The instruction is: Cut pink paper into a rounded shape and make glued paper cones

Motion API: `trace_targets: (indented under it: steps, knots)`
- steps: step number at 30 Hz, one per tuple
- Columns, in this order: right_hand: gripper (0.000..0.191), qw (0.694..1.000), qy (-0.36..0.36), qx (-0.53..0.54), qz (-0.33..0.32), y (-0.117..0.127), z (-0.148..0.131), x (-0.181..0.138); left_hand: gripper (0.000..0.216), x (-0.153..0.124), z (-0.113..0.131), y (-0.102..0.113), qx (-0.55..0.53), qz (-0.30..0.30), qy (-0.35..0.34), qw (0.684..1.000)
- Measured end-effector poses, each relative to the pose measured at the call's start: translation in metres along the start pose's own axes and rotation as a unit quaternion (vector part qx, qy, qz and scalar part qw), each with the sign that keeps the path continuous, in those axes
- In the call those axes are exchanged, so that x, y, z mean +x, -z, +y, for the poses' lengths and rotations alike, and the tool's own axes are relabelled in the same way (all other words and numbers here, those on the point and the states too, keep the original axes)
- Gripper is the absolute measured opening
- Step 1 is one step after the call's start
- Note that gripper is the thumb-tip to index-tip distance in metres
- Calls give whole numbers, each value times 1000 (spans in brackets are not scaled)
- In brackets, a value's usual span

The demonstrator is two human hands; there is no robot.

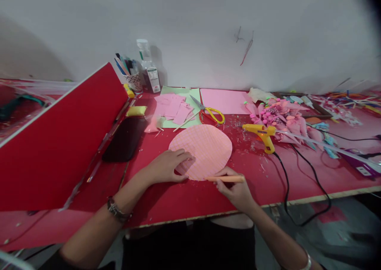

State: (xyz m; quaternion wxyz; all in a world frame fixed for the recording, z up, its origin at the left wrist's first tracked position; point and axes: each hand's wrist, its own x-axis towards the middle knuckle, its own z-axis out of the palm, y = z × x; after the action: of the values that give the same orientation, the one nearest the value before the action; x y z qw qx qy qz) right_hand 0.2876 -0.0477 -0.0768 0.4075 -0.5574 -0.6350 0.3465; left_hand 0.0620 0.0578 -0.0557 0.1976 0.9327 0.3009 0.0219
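Head view: round pink gridded paper (208, 147) lies flat at the centre of the frame, on the red tabletop (166, 206). My left grip (171, 164) rests on its lower left, fingers loosely spread – pressing paper, nothing clasped. My right grip (235, 190), lower centre-right, is closed around an orange pen (229, 178), its tip at the paper's bottom edge; whether it touches, I cannot tell.

Just above the paper: yellow-handled scissors (216, 116), blades pointing upper left, lying near pink slips (175, 106) on a green sheet (171, 124). Right of centre – yellow glue gun (262, 133), then a heap of pink bundles (282, 115). Tall red board (71, 139) leans across the left; dark bottle (152, 77) stands upper left, by the wall.
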Motion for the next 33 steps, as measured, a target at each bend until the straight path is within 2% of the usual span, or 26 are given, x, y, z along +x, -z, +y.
trace_targets:
  steps: [7,12,24,30,33]
  knots:
    - [7,999,-22,13,-19,-2,5,2,53,1,-1,-1,3,2,0,1000]
    - [6,1000,-25,2,-10,-2,3,2,53,0,-1,-1,5,2,4,1000]
    - [11,996,-50,-23,76,20,16,8,53,0,-1,-2,0,3,3,1000]
    - [14,987,-58,-53,143,35,30,15,52,0,0,-1,-3,3,3,1000]
    - [15,976,-53,-60,201,40,36,16,52,1,0,-1,0,4,2,1000]
